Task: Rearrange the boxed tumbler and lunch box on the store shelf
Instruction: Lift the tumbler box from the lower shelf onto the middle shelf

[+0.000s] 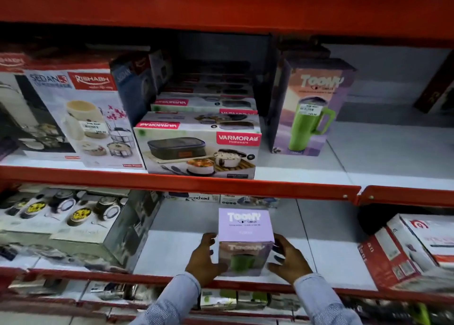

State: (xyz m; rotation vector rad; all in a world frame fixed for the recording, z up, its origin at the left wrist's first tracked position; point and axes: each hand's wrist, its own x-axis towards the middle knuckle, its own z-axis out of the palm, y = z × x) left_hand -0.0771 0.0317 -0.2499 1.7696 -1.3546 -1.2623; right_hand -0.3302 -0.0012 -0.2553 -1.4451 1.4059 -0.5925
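A lilac Toony tumbler box (245, 238) stands upright on the lower white shelf (177, 246), near its front edge. My left hand (204, 260) presses against its left side and my right hand (287, 258) is at its right side, fingers spread along the box. A second Toony tumbler box (312, 106) with a green mug picture stands on the upper shelf, right of centre. A stack of Varmora lunch boxes (199, 150) sits left of it on the same shelf.
A Rishabh Sedan tiffin box (91, 118) leans at the upper left. Boxed container sets (68, 219) fill the lower left and red-and-white boxes (412, 248) the lower right. Red shelf rails (245, 187) run across. White shelf surface shows right of the upper tumbler box.
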